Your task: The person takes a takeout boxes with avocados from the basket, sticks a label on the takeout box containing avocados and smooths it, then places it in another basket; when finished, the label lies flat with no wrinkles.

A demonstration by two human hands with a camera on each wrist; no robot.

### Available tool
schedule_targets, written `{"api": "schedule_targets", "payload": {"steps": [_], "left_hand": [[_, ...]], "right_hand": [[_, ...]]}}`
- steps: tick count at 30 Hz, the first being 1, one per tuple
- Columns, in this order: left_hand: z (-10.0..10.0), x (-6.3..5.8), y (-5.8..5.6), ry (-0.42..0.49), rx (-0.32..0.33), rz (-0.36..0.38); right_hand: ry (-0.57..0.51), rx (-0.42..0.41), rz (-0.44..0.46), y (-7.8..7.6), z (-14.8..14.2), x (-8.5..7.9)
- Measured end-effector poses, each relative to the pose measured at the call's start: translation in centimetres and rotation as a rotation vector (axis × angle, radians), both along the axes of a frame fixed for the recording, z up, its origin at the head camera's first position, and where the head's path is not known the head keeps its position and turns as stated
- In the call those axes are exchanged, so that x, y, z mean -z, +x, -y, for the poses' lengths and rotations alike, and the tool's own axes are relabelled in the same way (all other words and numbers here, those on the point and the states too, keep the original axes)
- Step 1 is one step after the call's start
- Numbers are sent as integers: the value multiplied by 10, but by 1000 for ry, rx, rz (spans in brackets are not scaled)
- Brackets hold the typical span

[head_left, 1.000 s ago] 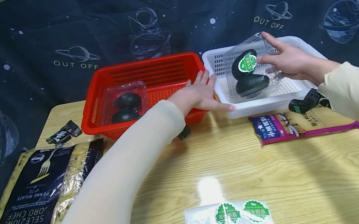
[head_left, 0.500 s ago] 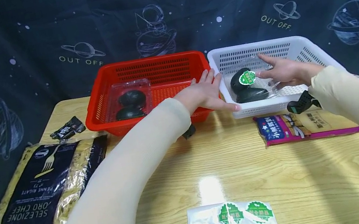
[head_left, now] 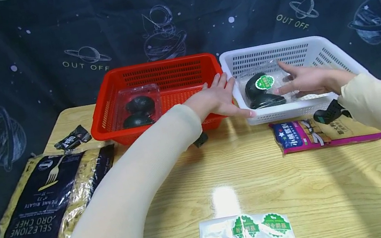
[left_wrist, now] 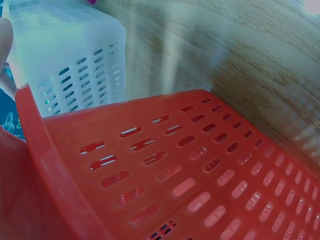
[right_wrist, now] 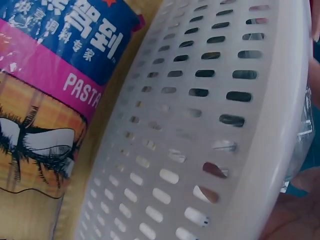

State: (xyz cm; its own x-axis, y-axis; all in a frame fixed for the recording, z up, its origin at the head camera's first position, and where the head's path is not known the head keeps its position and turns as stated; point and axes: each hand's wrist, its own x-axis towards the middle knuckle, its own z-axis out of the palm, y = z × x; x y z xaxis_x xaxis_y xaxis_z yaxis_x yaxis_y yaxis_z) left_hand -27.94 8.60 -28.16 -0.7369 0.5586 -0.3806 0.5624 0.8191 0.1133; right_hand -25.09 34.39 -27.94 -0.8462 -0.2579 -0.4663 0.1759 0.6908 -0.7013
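In the head view, taken as a clock face, the bag [head_left: 29, 224] at eight o'clock reads, upside down, "Barilla", "Penne Rigate" and "Selezione Oro Chef". The dark cloth [head_left: 44, 30] at the back says "OUT OFF". The pack [head_left: 293, 139] between three and four shows "小熊驾到"; only the right wrist view gives its word "PASTA". A clear box [head_left: 277, 79] lies in the white basket [head_left: 288, 109], between two and three o'clock, with two avocados [head_left: 266, 100] and a green label [head_left: 265, 82]. The right hand [head_left: 307, 79] has thumb and finger apart at its right end; I cannot tell whether they grip. The left hand [head_left: 218, 99], fingers straight and spread, lies across the neighbouring rims of the red basket [head_left: 128, 136] and the white one. The left wrist view adds the slots in the red wall.
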Motion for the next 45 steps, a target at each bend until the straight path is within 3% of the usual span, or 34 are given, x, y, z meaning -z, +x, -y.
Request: {"api": "schedule_targets", "payload": {"steps": [9, 15, 45], "left_hand": [[1, 0, 1, 12, -2, -1], [0, -1, 2, 16, -8, 3], [3, 2, 1, 53, 25, 1]], "right_hand": [[144, -97, -57, 5, -3, 4], [204, -125, -31, 3, -5, 9], [220, -142, -24, 0, 2, 15]]}}
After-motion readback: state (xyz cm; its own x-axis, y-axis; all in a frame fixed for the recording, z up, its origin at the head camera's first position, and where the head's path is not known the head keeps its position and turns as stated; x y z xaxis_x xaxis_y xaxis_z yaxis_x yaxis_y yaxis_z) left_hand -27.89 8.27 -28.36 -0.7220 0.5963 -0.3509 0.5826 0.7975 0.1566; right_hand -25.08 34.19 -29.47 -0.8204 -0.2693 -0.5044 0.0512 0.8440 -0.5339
